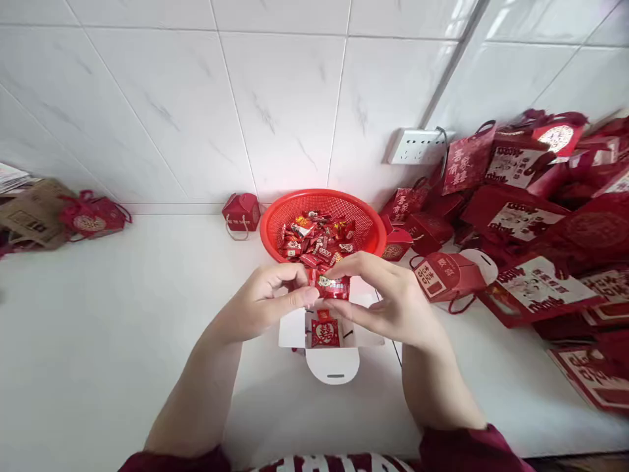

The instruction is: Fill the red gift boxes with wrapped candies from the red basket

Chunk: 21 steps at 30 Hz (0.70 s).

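Between my two hands is a red candy packet (337, 287), held just above an open gift box (293, 328). The thumb and fingers of my left hand (278, 295) pinch its left end. My right hand (388, 295) has its thumb and fingertips closed on the packet's right part. White flaps of the box spread out to the sides and front, and a red square packet (325, 333) lies inside it. Behind my hands stands a red plastic basket (366, 219) with many wrapped candies (314, 239) in it.
Many red gift boxes (531, 216) are heaped at the right, up to the wall. One small red box (240, 211) stands left of the basket; another red box (95, 215) and brown bags (34, 213) are at the far left. A socket strip (417, 147) is on the tiled wall.
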Each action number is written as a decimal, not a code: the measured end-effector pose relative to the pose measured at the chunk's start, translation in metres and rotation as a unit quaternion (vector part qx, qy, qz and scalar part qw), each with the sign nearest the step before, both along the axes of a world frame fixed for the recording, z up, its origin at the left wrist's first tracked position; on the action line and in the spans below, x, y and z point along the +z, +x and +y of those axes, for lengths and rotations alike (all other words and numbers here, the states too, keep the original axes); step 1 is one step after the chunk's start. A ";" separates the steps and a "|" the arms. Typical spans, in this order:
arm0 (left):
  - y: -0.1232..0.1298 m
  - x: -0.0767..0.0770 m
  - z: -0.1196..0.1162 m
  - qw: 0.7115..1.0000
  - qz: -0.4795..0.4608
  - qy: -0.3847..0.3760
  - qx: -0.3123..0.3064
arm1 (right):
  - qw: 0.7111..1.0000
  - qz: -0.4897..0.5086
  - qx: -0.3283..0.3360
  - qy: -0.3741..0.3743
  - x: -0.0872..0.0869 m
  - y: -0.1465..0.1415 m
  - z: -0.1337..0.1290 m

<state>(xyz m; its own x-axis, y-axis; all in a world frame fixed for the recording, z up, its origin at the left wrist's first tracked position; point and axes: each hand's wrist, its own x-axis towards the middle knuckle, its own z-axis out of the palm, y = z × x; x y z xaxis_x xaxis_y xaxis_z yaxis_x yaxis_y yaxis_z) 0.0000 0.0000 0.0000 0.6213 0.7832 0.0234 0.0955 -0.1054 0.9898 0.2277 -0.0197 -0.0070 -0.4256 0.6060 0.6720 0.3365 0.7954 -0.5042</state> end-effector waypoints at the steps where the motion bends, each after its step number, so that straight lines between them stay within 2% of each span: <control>1: 0.000 0.000 0.000 1.000 0.000 0.000 0.001 | 1.000 0.000 0.000 0.001 0.000 0.000 0.000; 21: 0.001 0.001 0.001 1.000 0.017 0.016 0.015 | 1.000 -0.018 -0.015 0.007 0.001 0.000 -0.002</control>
